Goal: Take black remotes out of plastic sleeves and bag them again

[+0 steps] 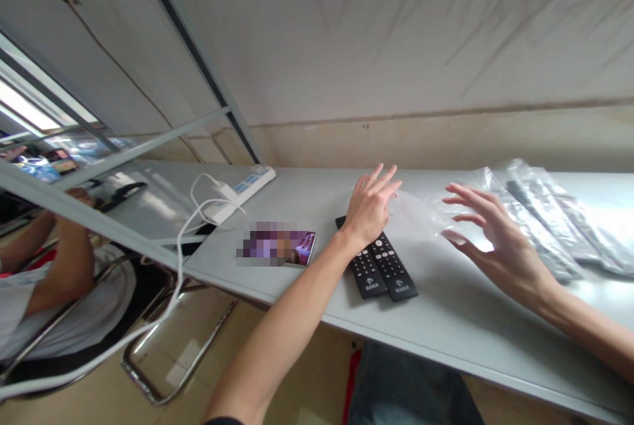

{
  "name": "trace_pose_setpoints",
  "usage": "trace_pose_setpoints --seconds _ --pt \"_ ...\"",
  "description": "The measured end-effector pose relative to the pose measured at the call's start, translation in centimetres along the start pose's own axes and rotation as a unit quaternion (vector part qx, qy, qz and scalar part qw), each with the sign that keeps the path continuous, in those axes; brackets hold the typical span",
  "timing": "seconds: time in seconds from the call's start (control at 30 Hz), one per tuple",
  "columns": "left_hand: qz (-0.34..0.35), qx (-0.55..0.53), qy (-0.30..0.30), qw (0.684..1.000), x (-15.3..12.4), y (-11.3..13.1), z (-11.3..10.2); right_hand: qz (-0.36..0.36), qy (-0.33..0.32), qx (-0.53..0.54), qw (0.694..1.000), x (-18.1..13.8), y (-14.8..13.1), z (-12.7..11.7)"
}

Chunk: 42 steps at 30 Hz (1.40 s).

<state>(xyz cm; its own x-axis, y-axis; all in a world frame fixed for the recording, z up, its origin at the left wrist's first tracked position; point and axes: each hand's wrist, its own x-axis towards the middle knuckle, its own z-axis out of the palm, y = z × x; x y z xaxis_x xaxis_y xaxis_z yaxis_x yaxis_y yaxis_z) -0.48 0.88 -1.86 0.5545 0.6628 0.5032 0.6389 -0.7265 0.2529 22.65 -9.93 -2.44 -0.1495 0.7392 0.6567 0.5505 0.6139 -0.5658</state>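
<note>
Two black remote controls (384, 270) lie side by side on the white table (446, 319). My left hand (369, 204) rests over their far ends, fingers stretched out flat. A clear plastic bag (421, 210) lies between my hands, my left fingertips at its edge. My right hand (488, 230) hovers just right of that bag, fingers spread and curled slightly, with nothing in it.
A heap of remotes in clear bags (549, 220) lies at the right. A phone (280, 247) lies left of the remotes. A white power strip (242, 191) with a white cable (185, 240) sits further left. Another person (54, 260) sits on a chair at far left.
</note>
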Motion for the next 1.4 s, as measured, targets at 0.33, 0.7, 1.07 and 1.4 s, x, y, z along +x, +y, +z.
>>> trace_pose_setpoints --seconds 0.33,0.7,1.07,1.4 --pt "-0.009 0.024 -0.008 1.000 -0.2 -0.2 0.4 -0.052 0.027 -0.073 0.996 0.3 0.1 -0.4" --pt "0.129 -0.023 -0.067 0.989 0.0 0.9 -0.4 0.023 0.040 -0.036 0.998 0.1 0.0 -0.4" --pt "0.063 -0.034 -0.003 0.997 0.3 0.5 -1.0 0.030 0.013 0.008 0.999 0.1 0.2 -0.3" --pt "0.033 -0.097 0.015 0.995 0.4 -0.6 -0.9 0.060 0.037 0.012 0.997 0.8 0.7 -0.2"
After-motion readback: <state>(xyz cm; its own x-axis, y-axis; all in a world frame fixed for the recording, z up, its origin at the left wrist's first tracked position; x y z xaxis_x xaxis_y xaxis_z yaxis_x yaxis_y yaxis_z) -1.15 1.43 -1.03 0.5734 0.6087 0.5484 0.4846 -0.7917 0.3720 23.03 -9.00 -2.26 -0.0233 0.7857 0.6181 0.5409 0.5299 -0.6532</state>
